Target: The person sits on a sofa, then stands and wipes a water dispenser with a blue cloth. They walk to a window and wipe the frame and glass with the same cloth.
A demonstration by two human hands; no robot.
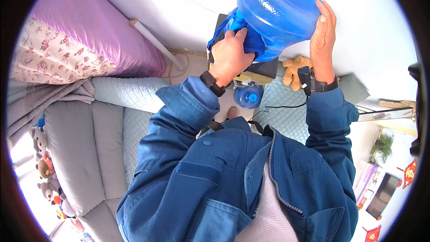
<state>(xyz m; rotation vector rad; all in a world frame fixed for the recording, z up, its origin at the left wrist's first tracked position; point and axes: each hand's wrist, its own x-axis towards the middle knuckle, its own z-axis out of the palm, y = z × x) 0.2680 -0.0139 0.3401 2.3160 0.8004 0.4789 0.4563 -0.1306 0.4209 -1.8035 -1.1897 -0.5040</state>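
A large blue plastic water jug (278, 6) lies tilted on its side above a dark-topped stand (265, 69). The palm and fingers of my right hand (324, 37) rest against the jug's right side, near its base. Lower left of the jug, my left hand (233, 52) grips a dark blue cloth (253, 42) by the jug's neck end; its fingertips are partly hidden in the folds. A light blue piece (238, 20) shows beside the cloth. Dark bands with small devices circle both wrists.
Another blue water jug (248, 96) stands on the floor below the stand, near my foot. A teddy bear (295, 72) sits on a quilted seat at right. To the left are a grey sofa (80, 148), a white tube (158, 43) and a purple cover (90, 23). A black cable hangs from my right wrist.
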